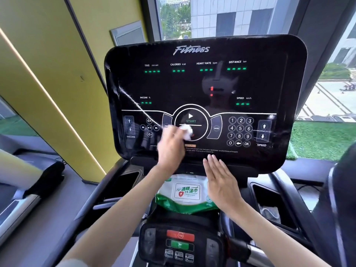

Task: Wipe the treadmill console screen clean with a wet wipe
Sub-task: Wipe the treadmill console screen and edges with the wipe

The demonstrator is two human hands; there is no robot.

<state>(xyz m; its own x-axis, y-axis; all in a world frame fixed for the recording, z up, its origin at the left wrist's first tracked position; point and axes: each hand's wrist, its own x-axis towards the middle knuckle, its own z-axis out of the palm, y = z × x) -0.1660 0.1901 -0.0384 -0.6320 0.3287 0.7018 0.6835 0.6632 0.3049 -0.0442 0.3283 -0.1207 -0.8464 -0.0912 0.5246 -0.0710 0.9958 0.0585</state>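
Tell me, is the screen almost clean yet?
Not yet. Done: a wet wipe is out of the pack. In hand: the left hand presses it under the START button; the right hand hovers flat. Left: a white streak on the screen and smears by the SPEED arrows.

The flat black treadmill console screen [192, 83] is glossy and smooth, mirror-like, with pale streaks on its left side. The crumpled white wet wipe [186, 130] looks like soft fibrous cloth. The green and white wipe pack [185, 197] is shiny, wrinkled plastic film. The black lower control panel [154, 253] is matt plastic; the silver handlebar tube [257, 252] is smooth metal
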